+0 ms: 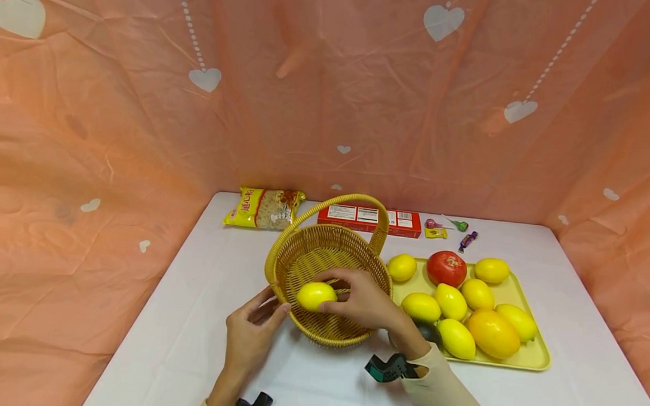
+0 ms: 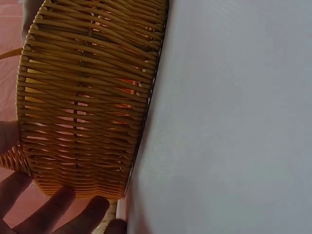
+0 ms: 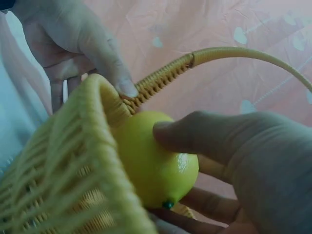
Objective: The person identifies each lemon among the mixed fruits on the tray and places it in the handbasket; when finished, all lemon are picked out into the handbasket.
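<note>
In our right hand (image 1: 362, 297), fingers clamp the lemon (image 1: 316, 296) over the inside of the basket (image 1: 326, 249); our left hand (image 1: 249, 332) grips its rim beside the handle (image 1: 352, 198). We judge the lemon light, firm, slippery, best held round its middle.

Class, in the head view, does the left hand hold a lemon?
No, the right hand holds a lemon, while the left hand touches the wicker basket.

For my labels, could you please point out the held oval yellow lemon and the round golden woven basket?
Held oval yellow lemon (image 3: 155, 168): right wrist view, visible side.
Round golden woven basket (image 1: 323, 259): head view, inner floor.
</note>
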A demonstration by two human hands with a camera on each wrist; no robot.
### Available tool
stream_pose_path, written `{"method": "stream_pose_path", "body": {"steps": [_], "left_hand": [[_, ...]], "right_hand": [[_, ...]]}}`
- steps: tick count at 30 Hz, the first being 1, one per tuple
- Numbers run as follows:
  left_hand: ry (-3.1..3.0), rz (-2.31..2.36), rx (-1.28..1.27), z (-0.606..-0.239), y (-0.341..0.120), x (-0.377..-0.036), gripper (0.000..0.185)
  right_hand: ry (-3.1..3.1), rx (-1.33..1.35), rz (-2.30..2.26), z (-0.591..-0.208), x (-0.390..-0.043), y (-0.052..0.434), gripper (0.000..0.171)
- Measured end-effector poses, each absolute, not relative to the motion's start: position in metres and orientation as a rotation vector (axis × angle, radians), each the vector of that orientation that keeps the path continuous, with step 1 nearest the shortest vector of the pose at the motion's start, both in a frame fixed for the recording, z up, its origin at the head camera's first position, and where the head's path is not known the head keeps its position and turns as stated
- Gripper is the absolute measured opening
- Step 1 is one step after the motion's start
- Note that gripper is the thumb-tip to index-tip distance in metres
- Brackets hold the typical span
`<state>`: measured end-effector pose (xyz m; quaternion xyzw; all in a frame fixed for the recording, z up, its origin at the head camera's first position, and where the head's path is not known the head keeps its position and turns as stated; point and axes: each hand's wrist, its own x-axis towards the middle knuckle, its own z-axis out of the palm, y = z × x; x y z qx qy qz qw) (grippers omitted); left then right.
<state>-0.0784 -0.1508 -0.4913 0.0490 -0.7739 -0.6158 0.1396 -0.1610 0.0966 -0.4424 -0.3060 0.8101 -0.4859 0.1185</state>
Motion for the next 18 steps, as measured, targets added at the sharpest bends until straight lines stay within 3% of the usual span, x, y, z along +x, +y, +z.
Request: {"method": "stream_pose_path", "body": {"steps": [9, 18], "left_hand": [[-2.276, -1.678, 0.079, -0.492, -0.151, -0.078, 0.055], [-2.267, -1.67, -0.01, -0.495, -0.151, -0.078, 0.058]], "right_hand": [[2.47, -0.849, -1.307, -0.453, -0.165, 0.077, 0.043], [2.42, -0.753, -1.359, -0.444, -0.165, 0.076, 0.061]]}}
